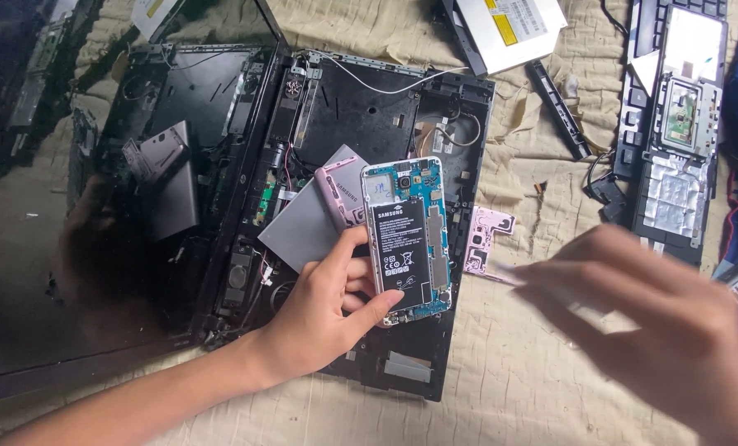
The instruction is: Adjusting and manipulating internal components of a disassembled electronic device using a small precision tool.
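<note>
My left hand [323, 314] grips an opened smartphone [409, 235] with its back removed, so its black battery and blue circuit board show. It is held upright over a stripped black laptop base [361, 116]. Just behind the phone, a pink back cover [342, 192] rests on a grey sheet [303, 225]. My right hand [658, 322] is blurred at the lower right, fingers pinched on a thin whitish tool [505, 272] whose tip points toward the phone's right edge.
A pink inner phone frame [485, 235] lies on the beige cloth right of the phone. The glossy laptop screen [71, 272] lies open at left. An optical drive [514, 25] sits at the top, a dismantled keyboard panel [675, 132] at right.
</note>
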